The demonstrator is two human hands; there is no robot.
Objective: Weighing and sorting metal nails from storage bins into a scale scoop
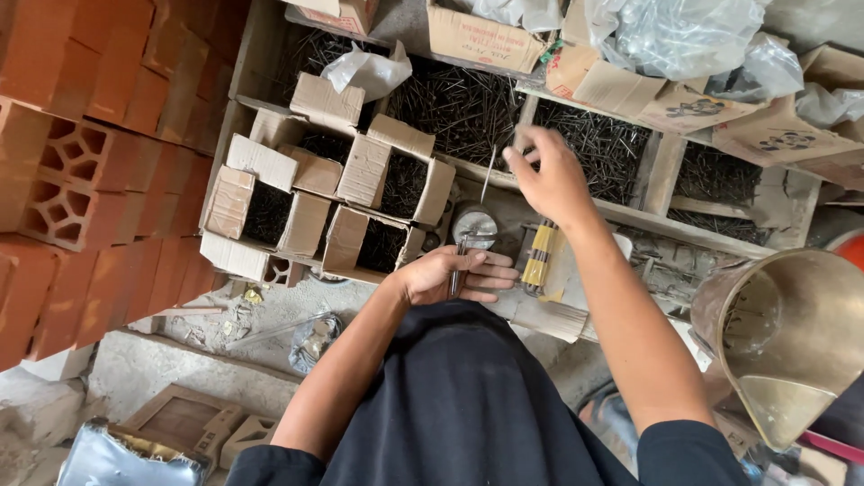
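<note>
A long thin nail stands pinched in the raised right hand, above wooden bins of dark nails. The left hand lies closed around what seems a small metal tool. Open cardboard boxes sit left; red bricks beyond.

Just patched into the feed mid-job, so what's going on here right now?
A person in a dark shirt stands over wooden bins of nails. The left hand holds a small bunch of nails flat in the palm. The right hand is raised above the bins and pinches a single long nail that hangs down. Open cardboard boxes of nails sit to the left beside stacked red bricks. A metal scoop rests at the right.
</note>
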